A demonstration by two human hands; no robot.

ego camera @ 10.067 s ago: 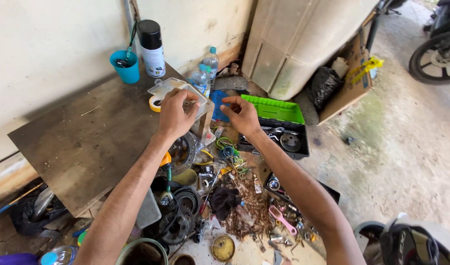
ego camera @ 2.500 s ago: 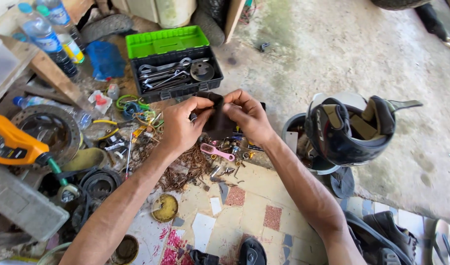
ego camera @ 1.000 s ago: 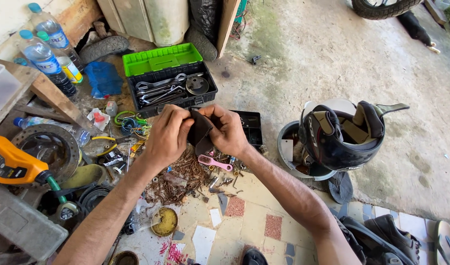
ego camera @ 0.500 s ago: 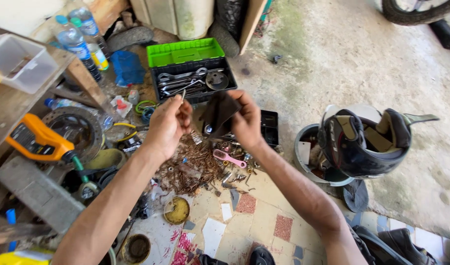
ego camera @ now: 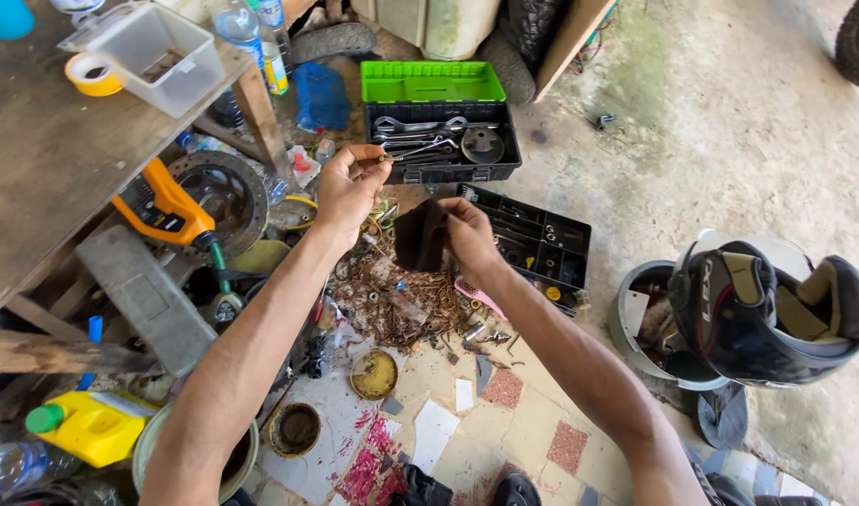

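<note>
Fingertips of the left hand (ego camera: 348, 187) pinch a small rusty metal bolt (ego camera: 384, 158) above the rusty scrap pile (ego camera: 396, 300) – right hand (ego camera: 469, 239) grips a dark crumpled rag (ego camera: 420, 236) – best wiped over the pile, held firmly.

left hand (ego camera: 348, 187): lifted off dark cloth (ego camera: 420, 236) | right hand (ego camera: 470, 236): holds it alone

— Where are the arms? 
— Both bare forearms reach forward, left hand (ego camera: 348, 187) raised, fingertips pinched together.
— And the other? 
— Right hand (ego camera: 469, 239) lower, fingers curled in a closed grip.
</note>
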